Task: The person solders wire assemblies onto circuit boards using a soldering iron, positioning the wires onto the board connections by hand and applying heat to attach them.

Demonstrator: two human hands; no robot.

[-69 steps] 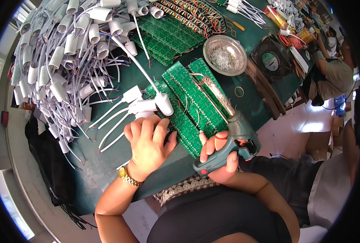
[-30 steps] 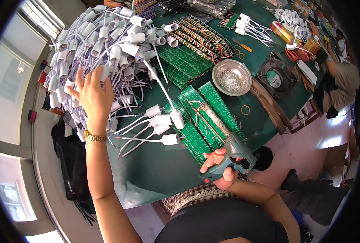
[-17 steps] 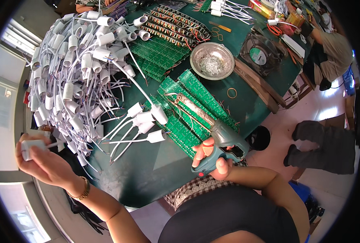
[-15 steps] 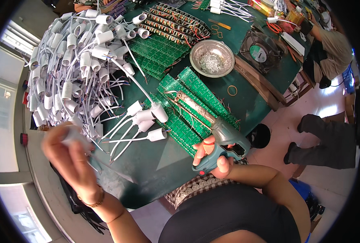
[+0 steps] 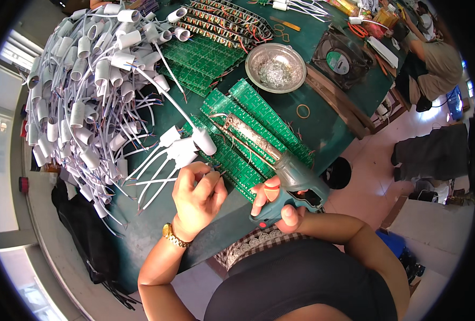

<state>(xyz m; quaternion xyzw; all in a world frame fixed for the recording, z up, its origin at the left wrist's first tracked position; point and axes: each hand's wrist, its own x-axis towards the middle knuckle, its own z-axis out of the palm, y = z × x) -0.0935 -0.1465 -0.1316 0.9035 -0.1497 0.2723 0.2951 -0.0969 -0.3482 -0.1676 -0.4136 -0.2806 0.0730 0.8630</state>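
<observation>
Here the left hand (image 5: 197,195) is curling its fingers in a loose pinch at the near edge of the green circuit boards (image 5: 251,131), seemingly nipping a thin wire end, though what lies between the fingertips is too small to tell. The right hand (image 5: 277,200) is gripping the teal soldering gun (image 5: 280,179) by its pistol handle, just beside the same near edge, with the long metal barrel lying across the boards.

The gun is probably fairly heavy and stiff, best taken at the moulded plastic grip, well clear of the bare barrel. The boards are looking thin, rigid and brittle, with studded faces, so edges are the place to hold.

Just left of the boards, a few white lamp sockets (image 5: 186,147) are lying with thin wires trailing; they are probably light, smooth, hard plastic, their wires limp. Further left of the boards a big heap of sockets (image 5: 82,91) is piling up. Beyond the boards a round metal bowl (image 5: 276,68) is sitting on the dark green table (image 5: 323,123).
</observation>
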